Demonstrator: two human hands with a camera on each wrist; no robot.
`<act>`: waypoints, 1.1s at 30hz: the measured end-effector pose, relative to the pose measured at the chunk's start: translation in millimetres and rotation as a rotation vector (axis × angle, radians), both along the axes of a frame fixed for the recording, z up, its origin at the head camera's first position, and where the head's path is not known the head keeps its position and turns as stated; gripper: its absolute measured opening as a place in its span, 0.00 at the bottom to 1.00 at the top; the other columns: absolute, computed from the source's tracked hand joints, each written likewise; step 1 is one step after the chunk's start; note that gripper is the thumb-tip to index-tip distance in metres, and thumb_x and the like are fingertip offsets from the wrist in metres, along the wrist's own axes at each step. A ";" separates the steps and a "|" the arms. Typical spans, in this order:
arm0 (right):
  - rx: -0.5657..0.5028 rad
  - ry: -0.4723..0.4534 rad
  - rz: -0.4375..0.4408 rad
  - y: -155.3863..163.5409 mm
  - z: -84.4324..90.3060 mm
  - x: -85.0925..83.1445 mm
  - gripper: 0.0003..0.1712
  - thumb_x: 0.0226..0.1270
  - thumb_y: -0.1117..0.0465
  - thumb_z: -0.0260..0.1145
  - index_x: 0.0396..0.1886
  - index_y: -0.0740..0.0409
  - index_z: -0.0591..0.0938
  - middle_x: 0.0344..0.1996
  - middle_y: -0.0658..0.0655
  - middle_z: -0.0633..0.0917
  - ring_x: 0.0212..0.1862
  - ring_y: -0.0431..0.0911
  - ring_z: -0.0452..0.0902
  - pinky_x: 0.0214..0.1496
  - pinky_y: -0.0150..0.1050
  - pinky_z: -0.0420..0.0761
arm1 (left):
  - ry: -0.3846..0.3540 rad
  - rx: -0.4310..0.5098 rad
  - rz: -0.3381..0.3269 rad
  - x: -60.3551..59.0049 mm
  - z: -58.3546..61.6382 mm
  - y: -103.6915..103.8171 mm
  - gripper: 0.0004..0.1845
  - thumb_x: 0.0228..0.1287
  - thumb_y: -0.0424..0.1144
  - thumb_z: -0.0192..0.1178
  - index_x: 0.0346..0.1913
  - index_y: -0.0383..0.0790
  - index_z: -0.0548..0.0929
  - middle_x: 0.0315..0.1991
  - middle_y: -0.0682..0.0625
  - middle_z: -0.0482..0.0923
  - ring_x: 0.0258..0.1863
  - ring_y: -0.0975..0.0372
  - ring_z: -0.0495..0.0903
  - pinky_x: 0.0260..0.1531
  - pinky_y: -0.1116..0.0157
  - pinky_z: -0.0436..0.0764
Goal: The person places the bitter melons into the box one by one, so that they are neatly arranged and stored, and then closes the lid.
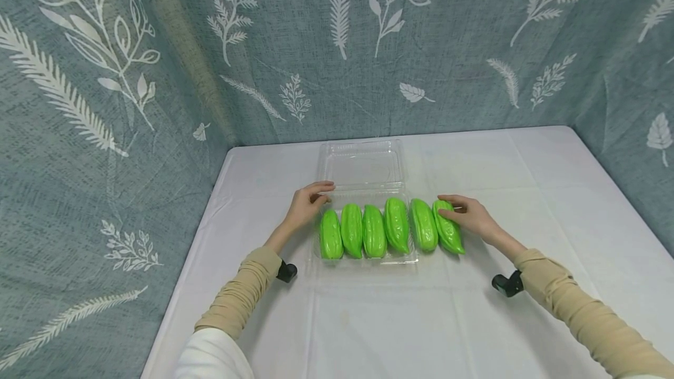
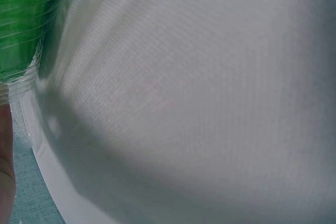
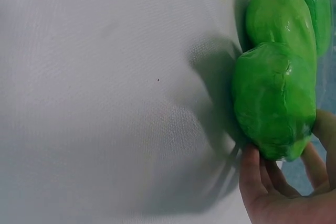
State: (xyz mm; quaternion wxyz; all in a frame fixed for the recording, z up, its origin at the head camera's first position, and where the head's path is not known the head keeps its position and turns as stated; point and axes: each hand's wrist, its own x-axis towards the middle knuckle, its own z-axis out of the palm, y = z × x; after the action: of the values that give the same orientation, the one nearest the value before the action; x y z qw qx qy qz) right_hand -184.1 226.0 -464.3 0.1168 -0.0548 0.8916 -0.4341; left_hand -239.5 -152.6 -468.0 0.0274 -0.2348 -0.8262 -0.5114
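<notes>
My right hand (image 1: pixel 471 216) holds the top end of the outermost long, glossy green gourd-like vegetable (image 1: pixel 450 235), its thumb and fingers around that end in the right wrist view. Against it lies a second green vegetable (image 1: pixel 424 226), just past the right edge of a clear plastic container (image 1: pixel 363 194). Several similar green vegetables (image 1: pixel 374 231) stand side by side inside this container. At its upper left corner, my left hand (image 1: pixel 305 204) rests with thumb and index finger spread apart. Only a finger (image 2: pixel 5 156) shows in the left wrist view, by the container's ridged wall.
The container's transparent lid (image 1: pixel 362 164) lies folded back toward the far table edge. A white cloth covers the table (image 1: pixel 379 320). Grey-blue curtains (image 1: pixel 316 45) with a leaf pattern hang behind it and at both sides.
</notes>
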 end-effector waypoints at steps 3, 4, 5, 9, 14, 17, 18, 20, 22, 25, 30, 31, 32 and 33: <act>0.004 -0.001 -0.002 0.3 -0.4 -0.1 0.32 0.63 0.46 0.56 0.62 0.58 0.67 0.60 0.67 0.67 0.56 0.62 0.68 0.54 0.54 0.73 | 0.005 0.015 -0.012 6.0 10.0 2.3 0.14 0.56 0.19 0.52 0.47 0.22 0.77 0.51 0.33 0.73 0.38 0.43 0.79 0.37 0.59 0.82; 0.005 -0.001 -0.001 0.5 -0.4 0.0 0.33 0.63 0.46 0.56 0.62 0.59 0.67 0.60 0.67 0.67 0.56 0.62 0.68 0.54 0.54 0.73 | 0.002 0.024 -0.015 7.6 12.7 2.7 0.14 0.56 0.18 0.52 0.46 0.21 0.76 0.51 0.32 0.73 0.38 0.42 0.78 0.37 0.57 0.81; 0.005 -0.004 -0.006 0.6 -0.3 -0.1 0.33 0.63 0.46 0.57 0.62 0.58 0.67 0.60 0.67 0.67 0.56 0.62 0.68 0.54 0.54 0.73 | 0.002 0.031 -0.018 8.4 14.2 3.1 0.14 0.56 0.18 0.52 0.46 0.20 0.76 0.51 0.32 0.73 0.38 0.41 0.78 0.37 0.55 0.81; -0.004 -0.008 -0.021 0.9 0.7 -0.3 0.32 0.63 0.47 0.57 0.62 0.58 0.67 0.60 0.66 0.67 0.56 0.62 0.67 0.54 0.54 0.73 | 0.003 -0.002 0.000 3.1 4.2 1.2 0.14 0.57 0.20 0.52 0.47 0.23 0.77 0.52 0.35 0.73 0.38 0.45 0.79 0.38 0.63 0.82; 0.009 0.006 -0.045 2.5 5.6 0.0 0.32 0.62 0.46 0.57 0.61 0.58 0.68 0.60 0.66 0.68 0.56 0.61 0.67 0.50 0.53 0.76 | 0.000 -0.002 0.009 -4.0 -8.0 -1.6 0.14 0.58 0.22 0.53 0.48 0.27 0.78 0.52 0.39 0.74 0.38 0.49 0.80 0.37 0.69 0.82; 0.007 0.010 -0.055 4.1 10.4 -1.0 0.32 0.62 0.46 0.57 0.61 0.59 0.68 0.60 0.66 0.68 0.55 0.61 0.68 0.49 0.51 0.77 | 0.017 0.021 -0.011 -2.3 -4.7 -1.2 0.14 0.57 0.20 0.53 0.48 0.24 0.77 0.52 0.35 0.73 0.38 0.45 0.79 0.37 0.64 0.82; 0.002 0.011 -0.051 4.9 12.5 -1.6 0.32 0.63 0.46 0.57 0.62 0.59 0.67 0.60 0.66 0.68 0.55 0.61 0.68 0.50 0.52 0.76 | 0.021 0.026 -0.018 -0.6 -1.3 -0.7 0.14 0.57 0.20 0.52 0.47 0.23 0.77 0.52 0.34 0.73 0.38 0.44 0.79 0.37 0.62 0.82; -0.007 0.011 -0.048 6.9 16.9 -3.0 0.33 0.63 0.46 0.57 0.62 0.60 0.66 0.60 0.67 0.67 0.56 0.62 0.67 0.52 0.53 0.75 | 0.027 0.029 -0.026 3.7 6.4 1.0 0.14 0.56 0.18 0.52 0.47 0.20 0.76 0.51 0.31 0.72 0.37 0.42 0.78 0.37 0.59 0.82; -0.010 0.012 -0.054 8.6 21.8 -4.4 0.33 0.63 0.46 0.57 0.63 0.59 0.66 0.61 0.67 0.66 0.56 0.62 0.66 0.53 0.53 0.74 | 0.025 0.030 -0.032 7.7 13.7 2.7 0.14 0.56 0.17 0.51 0.46 0.19 0.75 0.51 0.30 0.71 0.38 0.40 0.77 0.37 0.56 0.82; -0.018 0.015 -0.062 10.7 29.6 -6.5 0.34 0.63 0.45 0.57 0.63 0.59 0.65 0.61 0.67 0.66 0.57 0.62 0.65 0.54 0.54 0.73 | 0.027 0.015 -0.033 11.5 19.8 3.8 0.14 0.56 0.17 0.51 0.46 0.18 0.74 0.51 0.29 0.71 0.38 0.39 0.77 0.38 0.56 0.81; -0.056 0.043 -0.073 14.6 41.2 -10.2 0.34 0.63 0.46 0.57 0.64 0.59 0.64 0.61 0.67 0.65 0.58 0.63 0.64 0.54 0.55 0.73 | 0.010 0.022 -0.038 11.8 19.8 3.3 0.14 0.56 0.17 0.51 0.47 0.18 0.75 0.51 0.29 0.71 0.39 0.40 0.77 0.39 0.55 0.81; -0.062 0.051 -0.075 15.1 42.9 -10.7 0.34 0.63 0.46 0.57 0.64 0.59 0.64 0.61 0.68 0.65 0.58 0.63 0.65 0.54 0.55 0.73 | 0.006 0.023 -0.038 11.7 19.8 3.2 0.14 0.56 0.18 0.51 0.47 0.19 0.75 0.51 0.30 0.71 0.39 0.40 0.77 0.39 0.55 0.81; -0.062 0.058 -0.079 15.6 44.5 -11.0 0.34 0.63 0.46 0.57 0.64 0.59 0.64 0.61 0.68 0.65 0.58 0.63 0.65 0.54 0.56 0.73 | 0.007 0.019 -0.036 11.8 19.7 3.2 0.14 0.56 0.18 0.51 0.47 0.19 0.75 0.51 0.30 0.71 0.38 0.40 0.77 0.39 0.55 0.81; -0.064 0.064 -0.083 15.9 45.6 -11.5 0.34 0.63 0.46 0.57 0.64 0.59 0.64 0.60 0.69 0.65 0.58 0.63 0.65 0.54 0.56 0.72 | 0.010 0.013 -0.033 12.0 19.9 3.5 0.14 0.56 0.18 0.51 0.47 0.19 0.75 0.51 0.30 0.71 0.38 0.40 0.77 0.38 0.56 0.81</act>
State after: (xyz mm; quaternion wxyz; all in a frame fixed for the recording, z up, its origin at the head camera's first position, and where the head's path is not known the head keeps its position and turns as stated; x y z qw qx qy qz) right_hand -195.6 241.9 -418.7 0.0683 -0.0356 0.8821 -0.4648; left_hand -227.5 -149.1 -448.1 0.0247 -0.2510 -0.8186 -0.5160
